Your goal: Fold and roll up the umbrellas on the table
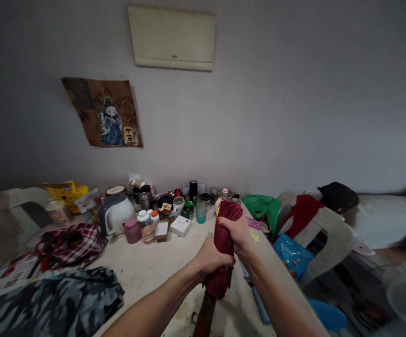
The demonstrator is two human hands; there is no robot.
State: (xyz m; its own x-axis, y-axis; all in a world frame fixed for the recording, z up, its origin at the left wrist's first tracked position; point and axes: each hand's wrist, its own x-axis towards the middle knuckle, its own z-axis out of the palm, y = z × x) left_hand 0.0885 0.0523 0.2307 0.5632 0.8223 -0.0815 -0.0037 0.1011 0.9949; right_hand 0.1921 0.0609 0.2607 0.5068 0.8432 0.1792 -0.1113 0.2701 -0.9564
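A dark red folded umbrella (224, 238) is held up over the white table (146, 276), its canopy gathered into a bundle and its dark handle end pointing down toward me. My left hand (212, 257) wraps round the lower middle of the bundle, thumb across the front. Higher up, my right hand (236, 229) grips the bundle near its top from the right side. The fingers of both hands are partly hidden behind the cloth.
Along the back stand a kettle (118, 215), a pink jar (132, 230), a white box (180, 225) and a teal cup (201, 213). Camouflage cloth (58, 299) lies front left. A chair with a blue packet (293, 252) stands right.
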